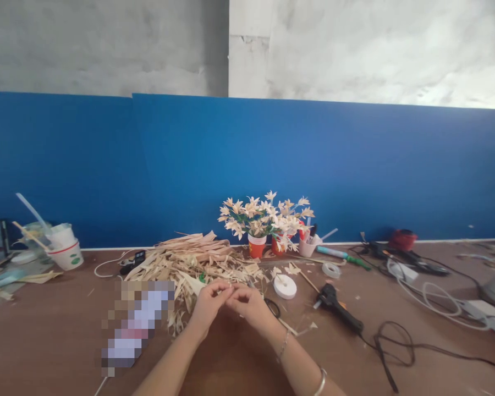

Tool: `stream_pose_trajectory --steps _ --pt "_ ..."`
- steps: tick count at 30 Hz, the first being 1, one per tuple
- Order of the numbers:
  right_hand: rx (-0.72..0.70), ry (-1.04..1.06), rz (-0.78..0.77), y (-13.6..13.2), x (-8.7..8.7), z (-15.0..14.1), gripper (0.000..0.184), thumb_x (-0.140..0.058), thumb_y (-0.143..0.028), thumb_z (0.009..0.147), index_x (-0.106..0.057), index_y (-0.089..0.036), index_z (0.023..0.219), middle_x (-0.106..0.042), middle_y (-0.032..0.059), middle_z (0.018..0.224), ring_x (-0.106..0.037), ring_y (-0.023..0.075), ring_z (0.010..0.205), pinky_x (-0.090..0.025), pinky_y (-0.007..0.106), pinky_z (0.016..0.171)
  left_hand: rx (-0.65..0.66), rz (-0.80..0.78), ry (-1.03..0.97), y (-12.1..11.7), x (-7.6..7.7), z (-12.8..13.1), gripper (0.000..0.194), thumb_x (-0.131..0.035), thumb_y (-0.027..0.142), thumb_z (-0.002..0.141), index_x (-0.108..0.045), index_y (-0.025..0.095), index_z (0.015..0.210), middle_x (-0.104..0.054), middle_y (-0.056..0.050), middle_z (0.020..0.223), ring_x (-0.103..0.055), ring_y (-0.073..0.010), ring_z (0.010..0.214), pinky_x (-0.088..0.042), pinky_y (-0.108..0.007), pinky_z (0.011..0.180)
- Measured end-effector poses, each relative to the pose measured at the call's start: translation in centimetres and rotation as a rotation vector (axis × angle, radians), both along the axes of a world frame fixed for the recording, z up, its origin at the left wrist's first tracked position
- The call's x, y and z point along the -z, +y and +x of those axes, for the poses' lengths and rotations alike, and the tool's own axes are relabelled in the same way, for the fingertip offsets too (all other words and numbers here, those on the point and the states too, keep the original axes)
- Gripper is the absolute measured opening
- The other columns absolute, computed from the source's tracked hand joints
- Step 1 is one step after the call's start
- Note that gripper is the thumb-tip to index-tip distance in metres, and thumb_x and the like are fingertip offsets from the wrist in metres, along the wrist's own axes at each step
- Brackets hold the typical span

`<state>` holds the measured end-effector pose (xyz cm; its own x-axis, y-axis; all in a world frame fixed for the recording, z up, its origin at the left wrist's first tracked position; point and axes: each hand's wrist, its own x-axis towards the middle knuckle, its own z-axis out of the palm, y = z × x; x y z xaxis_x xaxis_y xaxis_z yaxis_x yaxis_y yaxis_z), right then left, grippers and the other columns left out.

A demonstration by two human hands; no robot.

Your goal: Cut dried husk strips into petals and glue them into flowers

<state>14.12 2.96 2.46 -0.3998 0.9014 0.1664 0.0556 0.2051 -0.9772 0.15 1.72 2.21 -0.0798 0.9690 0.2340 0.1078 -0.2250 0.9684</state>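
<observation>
My left hand [208, 308] and my right hand [252, 309] meet fingertip to fingertip above the near side of the brown table. Both are closed in a pinch; what lies between the fingers is too small and hidden to name. Just beyond them spreads a heap of dried, pale husk strips [177, 256]. Black-handled scissors [273, 308] lie partly behind my right hand. To its right sits a white round disc [285, 286] with a small pale piece on top. A black glue gun [334, 308] rests farther right.
Pale artificial flowers [251, 209] stand in a red-and-white cup [256, 246] against the blue partition [181, 165]. A tape roll [331, 270] and cables [429, 297] lie right. At left are a pixelated screen [138, 327] and a white paper tub [68, 257].
</observation>
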Motion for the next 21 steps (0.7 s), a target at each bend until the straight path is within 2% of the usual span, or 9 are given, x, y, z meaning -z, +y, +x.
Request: stream_pose_trajectory --steps 2,4,8,12,16,18,21 --pt "-0.006 0.02 -0.157 0.1 0.2 -0.1 0.036 -0.069 -0.05 0.063 -0.06 -0.015 0.058 -0.06 0.0009 0.059 -0.057 0.014 0.057 -0.044 0.026 0.057 -0.042 0.007 0.008 0.1 0.0 -0.1 0.018 -0.065 0.034 0.066 -0.068 0.016 0.065 -0.064 -0.007 0.087 -0.059 -0.0214 0.085 -0.045 -0.031 0.074" --pt "-0.018 0.069 -0.253 0.2 0.3 -0.2 0.04 -0.069 -0.053 0.061 -0.059 -0.015 0.061 -0.06 -0.0003 0.054 -0.055 0.0112 0.049 -0.043 0.024 0.052 -0.073 0.01 0.017 0.2 0.0 -0.3 0.016 -0.066 0.032 0.064 -0.068 0.016 0.063 -0.064 -0.007 0.09 -0.059 -0.0221 0.086 -0.045 -0.031 0.072" --pt "0.021 0.145 -0.216 0.1 0.3 -0.6 0.043 -0.063 -0.059 0.064 -0.054 -0.017 0.068 -0.062 -0.0014 0.055 -0.059 0.0115 0.049 -0.046 0.022 0.05 -0.135 0.005 0.056 0.3 0.1 -0.6 0.013 -0.063 0.03 0.065 -0.065 0.017 0.066 -0.066 -0.005 0.081 -0.06 -0.0202 0.079 -0.045 -0.03 0.07" --pt "0.033 0.127 -0.247 -0.3 0.0 -0.9 0.047 -0.049 -0.067 0.07 -0.043 -0.021 0.077 -0.058 -0.0055 0.043 -0.053 0.0118 0.033 -0.035 0.017 0.031 -0.206 0.008 0.079 0.0 0.2 -0.5 0.016 -0.06 0.031 0.07 -0.065 0.017 0.075 -0.066 -0.002 0.073 -0.058 -0.0174 0.068 -0.045 -0.03 0.068" --pt "-0.017 0.179 -0.341 -0.6 -0.4 -0.6 0.045 -0.05 -0.065 0.072 -0.041 -0.021 0.079 -0.049 -0.0093 0.031 -0.037 0.0075 0.02 -0.02 0.013 0.024 -0.105 0.002 -0.026 -0.3 0.0 0.0 0.014 -0.063 0.03 0.068 -0.065 0.016 0.072 -0.067 -0.002 0.071 -0.059 -0.0171 0.068 -0.046 -0.029 0.068" --pt "-0.047 0.227 -0.366 -0.6 -0.6 -0.3 0.043 -0.054 -0.061 0.072 -0.043 -0.02 0.078 -0.046 -0.0103 0.029 -0.032 0.005 0.019 -0.016 0.012 0.024 -0.033 -0.044 -0.1 -0.4 -0.2 0.2 0.014 -0.065 0.029 0.066 -0.067 0.016 0.072 -0.068 -0.003 0.071 -0.06 -0.0172 0.068 -0.046 -0.029 0.069" --pt "-0.09 0.274 -0.378 -0.5 -0.8 0.0 0.041 -0.059 -0.056 0.072 -0.045 -0.018 0.076 -0.046 -0.0102 0.029 -0.03 0.003 0.019 -0.014 0.012 0.025 0.059 -0.08 -0.151 -0.6 -0.6 0.2 0.02 -0.067 0.028 0.066 -0.07 0.016 0.082 -0.071 -0.005 0.082 -0.062 -0.019 0.078 -0.046 -0.03 0.076"
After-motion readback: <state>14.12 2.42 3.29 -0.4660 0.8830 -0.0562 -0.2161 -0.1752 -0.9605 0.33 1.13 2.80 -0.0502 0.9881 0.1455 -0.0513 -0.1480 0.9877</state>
